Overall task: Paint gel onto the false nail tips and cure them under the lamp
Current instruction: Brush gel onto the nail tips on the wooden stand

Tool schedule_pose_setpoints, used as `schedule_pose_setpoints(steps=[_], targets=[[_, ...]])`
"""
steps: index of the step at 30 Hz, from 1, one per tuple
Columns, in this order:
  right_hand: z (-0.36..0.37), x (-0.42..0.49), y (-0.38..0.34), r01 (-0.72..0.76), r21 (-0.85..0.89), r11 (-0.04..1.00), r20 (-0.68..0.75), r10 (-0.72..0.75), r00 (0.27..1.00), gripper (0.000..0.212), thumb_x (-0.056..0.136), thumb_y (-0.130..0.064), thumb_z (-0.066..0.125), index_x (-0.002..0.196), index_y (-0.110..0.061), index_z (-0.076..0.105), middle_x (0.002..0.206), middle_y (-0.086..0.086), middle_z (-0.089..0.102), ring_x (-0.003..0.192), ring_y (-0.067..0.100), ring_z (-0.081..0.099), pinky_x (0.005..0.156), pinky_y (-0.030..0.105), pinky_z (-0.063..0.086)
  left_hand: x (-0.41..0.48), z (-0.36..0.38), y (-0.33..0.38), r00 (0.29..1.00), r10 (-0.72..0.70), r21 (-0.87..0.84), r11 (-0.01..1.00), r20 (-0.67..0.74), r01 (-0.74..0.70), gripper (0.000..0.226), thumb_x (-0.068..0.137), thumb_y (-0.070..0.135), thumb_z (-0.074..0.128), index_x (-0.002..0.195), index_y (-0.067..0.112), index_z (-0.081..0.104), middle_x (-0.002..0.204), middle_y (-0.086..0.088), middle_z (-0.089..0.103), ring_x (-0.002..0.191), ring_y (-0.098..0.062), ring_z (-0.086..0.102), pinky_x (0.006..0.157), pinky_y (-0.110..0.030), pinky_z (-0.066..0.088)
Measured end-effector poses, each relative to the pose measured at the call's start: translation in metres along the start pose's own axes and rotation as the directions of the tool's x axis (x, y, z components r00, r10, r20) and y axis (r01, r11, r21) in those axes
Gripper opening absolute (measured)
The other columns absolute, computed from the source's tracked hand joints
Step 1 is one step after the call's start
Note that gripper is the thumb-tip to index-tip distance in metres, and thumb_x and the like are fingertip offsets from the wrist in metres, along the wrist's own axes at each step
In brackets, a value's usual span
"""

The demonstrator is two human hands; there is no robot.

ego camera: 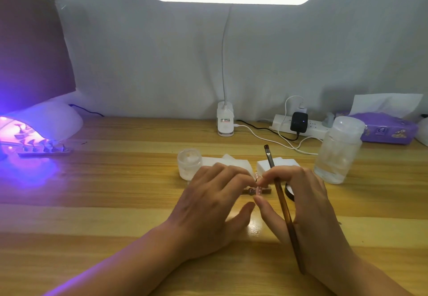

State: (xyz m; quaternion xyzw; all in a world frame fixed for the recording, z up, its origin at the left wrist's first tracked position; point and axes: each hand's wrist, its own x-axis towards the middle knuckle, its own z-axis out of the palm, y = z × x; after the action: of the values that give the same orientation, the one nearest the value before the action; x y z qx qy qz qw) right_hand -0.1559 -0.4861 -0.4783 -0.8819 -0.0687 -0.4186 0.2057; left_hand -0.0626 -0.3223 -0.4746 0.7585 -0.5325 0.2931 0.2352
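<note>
Both hands meet over the desk: left hand and right hand pinch a clear nail tip between fingertips, just above a holder strip. Right hand also grips the brush, bristles pointing away. Gel jar stands beside the left fingers; curing lamp glows violet far left, a rack of tips at its mouth.

Curing lamp partly beyond left edge
</note>
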Motion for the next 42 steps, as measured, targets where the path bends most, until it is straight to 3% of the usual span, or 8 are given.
schedule_pose_setpoints(steps=[8,11,14,17,21,28,42], targets=[[0.002,-0.003,-0.004,0.039,-0.007,0.999,0.021,-0.039,0.999,0.039,0.08,-0.036,0.07,0.113,-0.031,0.048,0.107,-0.018,0.053,0.101,0.01,0.055,0.087,0.041,0.048,0.0,-0.002,-0.004,1.0,0.016,-0.053,0.998,0.007,-0.016,0.025,0.096,0.029,0.052,0.105,0.018,0.072,0.107,0.003,0.069,0.1,-0.016,0.061,0.076,-0.038,0.052],[0.0,-0.001,-0.007,0.005,0.045,0.999,0.014,-0.006,1.0,0.032,0.086,-0.046,0.06,0.112,-0.032,0.048,0.107,-0.019,0.053,0.102,0.005,0.052,0.087,0.038,0.047,0.0,0.0,-0.006,1.0,0.002,-0.079,0.997,-0.02,-0.003,0.021,0.096,0.028,0.055,0.104,0.018,0.072,0.105,0.004,0.069,0.097,-0.016,0.061,0.076,-0.037,0.051],[-0.006,0.003,-0.011,-0.032,0.106,0.994,-0.06,0.038,0.997,0.014,0.092,-0.045,0.049,0.097,-0.032,0.05,0.093,-0.019,0.056,0.092,0.004,0.053,0.08,0.032,0.043,0.0,0.002,-0.008,0.997,-0.036,-0.101,0.994,-0.067,0.029,0.017,0.096,0.027,0.058,0.1,0.019,0.072,0.1,0.007,0.068,0.092,-0.016,0.06,0.074,-0.035,0.049],[-0.011,0.005,-0.015,-0.049,0.158,0.986,-0.096,0.064,0.993,0.017,0.098,-0.04,0.04,0.091,-0.03,0.052,0.079,-0.013,0.059,0.084,0.008,0.056,0.078,0.035,0.043,0.0,0.004,-0.011,0.993,-0.075,-0.115,0.991,-0.092,0.064,0.01,0.095,0.024,0.063,0.099,0.021,0.071,0.099,0.011,0.067,0.091,-0.012,0.058,0.075,-0.032,0.048],[-0.01,0.005,-0.018,-0.062,0.174,0.983,-0.063,0.074,0.995,0.018,0.092,-0.036,0.047,0.11,-0.029,0.047,0.081,-0.015,0.066,0.085,0.007,0.064,0.081,0.044,0.05,0.0,0.005,-0.014,0.986,-0.131,-0.168,0.979,-0.098,0.113,0.007,0.093,0.024,0.065,0.096,0.022,0.071,0.096,0.014,0.067,0.09,-0.01,0.057,0.075,-0.032,0.047],[-0.009,0.002,-0.02,0.024,0.105,0.994,-0.081,-0.015,0.997,0.016,0.077,-0.026,0.058,0.084,-0.013,0.064,0.076,-0.012,0.065,0.09,0.0,0.055,0.08,0.046,0.053,0.001,0.004,-0.016,0.964,-0.229,-0.27,0.945,-0.132,0.187,0.003,0.09,0.024,0.068,0.093,0.024,0.07,0.091,0.015,0.065,0.082,-0.009,0.055,0.071,-0.036,0.047],[-0.007,0.002,-0.016,0.006,0.097,0.995,-0.042,-0.002,0.999,0.015,0.078,-0.029,0.058,0.082,-0.016,0.065,0.073,-0.015,0.064,0.092,0.0,0.055,0.082,0.05,0.052,0.001,0.003,-0.015,0.967,-0.199,-0.237,0.959,-0.16,0.158,0.01,0.089,0.027,0.066,0.093,0.019,0.072,0.091,0.01,0.065,0.082,-0.01,0.056,0.068,-0.035,0.048]])
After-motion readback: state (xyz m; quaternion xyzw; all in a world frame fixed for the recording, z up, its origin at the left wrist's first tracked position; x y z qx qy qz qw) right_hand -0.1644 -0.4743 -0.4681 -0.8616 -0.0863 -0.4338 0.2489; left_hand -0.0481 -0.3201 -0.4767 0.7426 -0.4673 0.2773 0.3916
